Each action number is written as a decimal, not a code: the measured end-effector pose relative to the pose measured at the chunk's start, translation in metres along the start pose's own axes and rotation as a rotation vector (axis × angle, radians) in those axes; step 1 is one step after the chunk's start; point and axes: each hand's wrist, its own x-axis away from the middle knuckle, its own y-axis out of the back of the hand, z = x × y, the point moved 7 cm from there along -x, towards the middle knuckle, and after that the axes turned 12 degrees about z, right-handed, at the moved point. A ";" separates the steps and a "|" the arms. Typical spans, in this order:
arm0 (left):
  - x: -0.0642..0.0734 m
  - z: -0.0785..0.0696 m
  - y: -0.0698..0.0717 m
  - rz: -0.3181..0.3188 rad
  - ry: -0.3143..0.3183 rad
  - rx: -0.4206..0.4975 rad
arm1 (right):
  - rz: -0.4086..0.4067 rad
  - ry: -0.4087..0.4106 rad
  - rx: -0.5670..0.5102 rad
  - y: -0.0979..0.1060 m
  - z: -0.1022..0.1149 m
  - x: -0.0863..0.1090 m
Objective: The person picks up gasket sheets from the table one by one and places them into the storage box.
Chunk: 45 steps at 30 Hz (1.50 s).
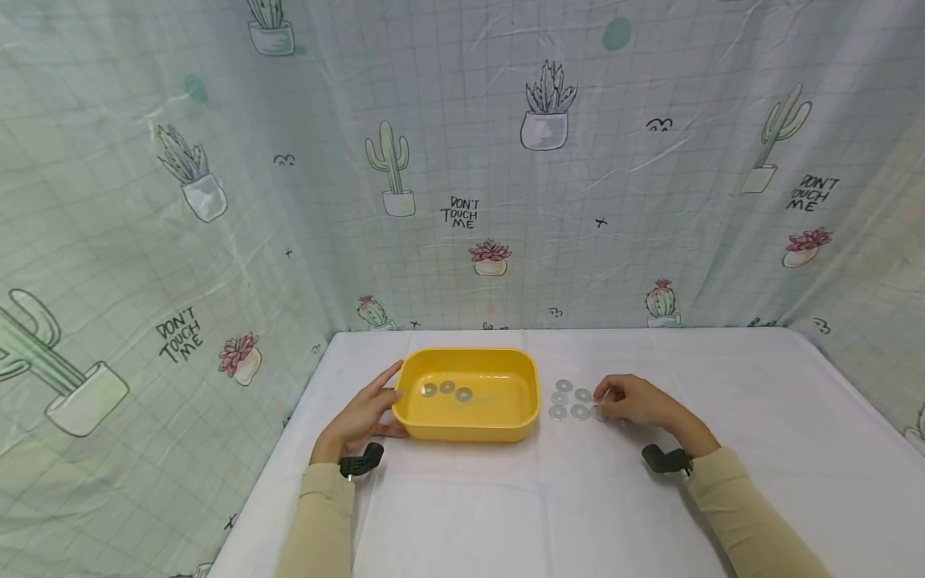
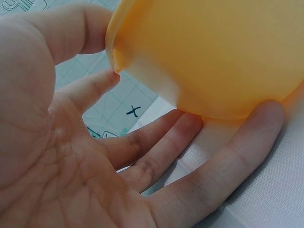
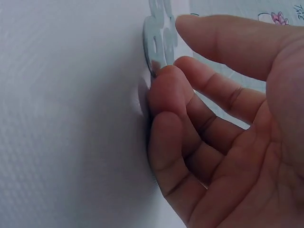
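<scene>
A yellow plastic tray stands on the table with three flat grey washers inside. My left hand holds its left end. In the left wrist view, the thumb meets the rim and the other fingers spread along the outer wall of the tray. Right of the tray, several more washers lie close together. My right hand is at their right side, fingertips down by the nearest washer. In the right wrist view, its thumb stands apart from the bent fingers, beside the washers.
A white cloth covers the table. Behind and to the left hangs a cactus-print curtain, reaching the table's back edge. Each wrist carries a black camera below the hand.
</scene>
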 end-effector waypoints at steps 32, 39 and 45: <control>0.000 -0.001 -0.001 0.035 -0.009 -0.022 | -0.041 -0.031 0.157 -0.008 0.005 0.000; 0.000 0.000 -0.001 0.017 0.000 -0.018 | -0.045 -0.009 0.165 -0.008 0.009 0.001; 0.000 -0.001 -0.001 0.012 0.001 -0.013 | -0.040 0.023 0.185 -0.007 0.012 0.002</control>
